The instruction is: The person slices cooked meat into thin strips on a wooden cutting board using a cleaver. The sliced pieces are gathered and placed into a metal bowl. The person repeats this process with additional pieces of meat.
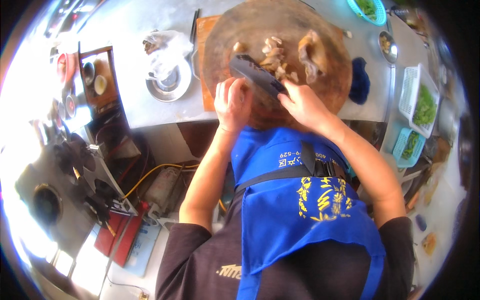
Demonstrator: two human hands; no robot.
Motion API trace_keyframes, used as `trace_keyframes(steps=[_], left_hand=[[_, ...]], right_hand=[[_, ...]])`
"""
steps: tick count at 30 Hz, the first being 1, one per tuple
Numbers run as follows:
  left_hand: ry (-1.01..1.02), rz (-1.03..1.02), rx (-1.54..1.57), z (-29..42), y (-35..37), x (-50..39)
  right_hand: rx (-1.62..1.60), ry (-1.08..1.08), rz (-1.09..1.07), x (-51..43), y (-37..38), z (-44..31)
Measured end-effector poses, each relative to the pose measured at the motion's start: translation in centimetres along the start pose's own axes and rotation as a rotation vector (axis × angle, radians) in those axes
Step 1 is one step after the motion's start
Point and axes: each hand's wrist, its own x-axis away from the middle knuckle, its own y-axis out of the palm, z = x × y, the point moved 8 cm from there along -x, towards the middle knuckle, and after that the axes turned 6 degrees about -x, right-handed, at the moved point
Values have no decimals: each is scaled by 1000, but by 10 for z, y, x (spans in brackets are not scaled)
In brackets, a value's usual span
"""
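Note:
A round wooden chopping block lies before me, on top of an orange board. My right hand grips a dark-bladed cleaver near its handle end; the blade slants up and left over the block. At the block's lower left, my left hand has its fingers curled by a small piece, mostly hidden, and whether it holds it I cannot tell. Beyond the blade is a pile of cut pale-brown pieces, perhaps meat. A larger uncut piece rests to the right, and a small chunk at the upper left.
On the metal counter, a steel plate with a plastic bag sits left of the block. At right are a dark blue cloth, a steel bowl, a white basket of greens and a turquoise basket.

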Motion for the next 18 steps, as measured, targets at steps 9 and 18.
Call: trace_keyframes(steps=[9,18], left_hand=[[79,-207,94,17,11,23],[46,-206,72,10,21,19]], right_hand=[[31,27,44,5,-11,6],[277,-41,-8,31,2,-33]])
